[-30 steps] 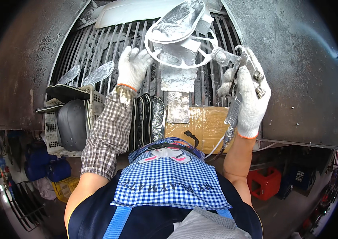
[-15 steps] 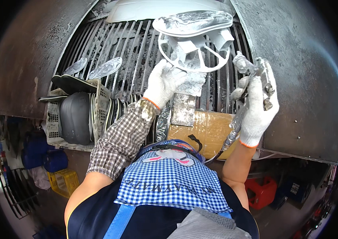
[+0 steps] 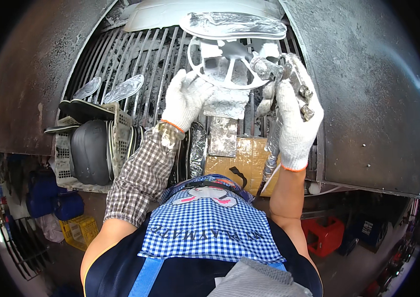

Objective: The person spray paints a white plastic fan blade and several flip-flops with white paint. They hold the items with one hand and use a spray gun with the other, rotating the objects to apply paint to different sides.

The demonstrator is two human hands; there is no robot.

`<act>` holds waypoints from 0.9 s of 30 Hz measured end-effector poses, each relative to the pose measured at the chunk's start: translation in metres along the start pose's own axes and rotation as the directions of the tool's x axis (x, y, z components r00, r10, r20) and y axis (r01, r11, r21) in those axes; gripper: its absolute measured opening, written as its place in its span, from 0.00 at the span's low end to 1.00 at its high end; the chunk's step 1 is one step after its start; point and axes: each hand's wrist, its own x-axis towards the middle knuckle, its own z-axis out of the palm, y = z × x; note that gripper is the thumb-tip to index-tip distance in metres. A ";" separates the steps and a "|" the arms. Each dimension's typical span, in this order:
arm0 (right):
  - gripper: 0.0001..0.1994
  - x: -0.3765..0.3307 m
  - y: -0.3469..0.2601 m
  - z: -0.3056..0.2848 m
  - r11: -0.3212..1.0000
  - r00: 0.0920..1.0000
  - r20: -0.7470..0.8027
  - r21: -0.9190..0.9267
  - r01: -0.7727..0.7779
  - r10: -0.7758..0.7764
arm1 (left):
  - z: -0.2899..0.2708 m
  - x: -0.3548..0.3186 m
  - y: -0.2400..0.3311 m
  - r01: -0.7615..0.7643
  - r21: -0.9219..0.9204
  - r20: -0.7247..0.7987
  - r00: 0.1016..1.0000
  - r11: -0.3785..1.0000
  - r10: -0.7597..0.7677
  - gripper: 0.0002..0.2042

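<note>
A silver-white shoe sole [image 3: 234,25] lies across supports on a spoked turntable wheel [image 3: 229,85], itself coated white. My left hand [image 3: 182,101], in a white knit glove, is beside the wheel's near left rim, fingers apart and holding nothing; whether a fingertip touches the rim I cannot tell. In my gloved right hand [image 3: 296,119] is a spray gun [image 3: 264,67], its crusted front pointing left at the wheel's right side. A hose [image 3: 271,148] runs down from the gun. Under the wheel is a crusted block [image 3: 225,104] with a metal plate [image 3: 223,136] in front.
Two silvery sole-shaped pieces [image 3: 124,88] lie on the slatted grate [image 3: 153,54] at left. A plastic basket [image 3: 120,136] of dark soles stands nearer. Metal walls [image 3: 368,99] flank the grate. A cardboard piece [image 3: 252,156] is at the front edge; a red stool [image 3: 324,235] stands below right.
My right hand has brought the spray gun left, close to the wheel. The left hand has shifted slightly left from the rim. The wheel's supports and sole look slightly turned.
</note>
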 end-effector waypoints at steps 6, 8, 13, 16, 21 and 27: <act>0.24 0.000 0.002 -0.014 0.998 0.997 -0.058 -0.006 0.055 -0.055 | -0.012 0.009 0.010 -0.028 0.029 0.016 0.999 0.999 0.028 0.36; 0.24 -0.001 -0.001 -0.018 0.998 0.996 -0.086 0.051 0.030 -0.026 | -0.009 0.007 0.011 -0.052 0.024 -0.021 0.998 0.998 0.053 0.35; 0.24 -0.008 -0.008 -0.031 0.994 0.973 -0.226 0.087 0.073 -0.051 | -0.017 0.016 0.023 -0.076 -0.002 0.007 0.997 0.997 0.076 0.31; 0.23 -0.013 -0.010 -0.040 0.994 0.952 -0.290 0.019 0.105 -0.095 | -0.005 0.014 0.025 -0.101 0.001 -0.077 0.992 0.995 0.101 0.20; 0.22 -0.025 -0.007 -0.057 0.994 0.943 -0.316 -0.075 0.083 -0.103 | -0.006 0.021 0.033 -0.180 0.015 -0.124 0.976 0.983 0.181 0.18; 0.24 -0.020 -0.008 -0.058 0.998 0.945 -0.321 -0.045 0.047 -0.059 | -0.015 0.014 -0.011 0.008 0.070 -0.028 1.000 0.998 -0.006 0.20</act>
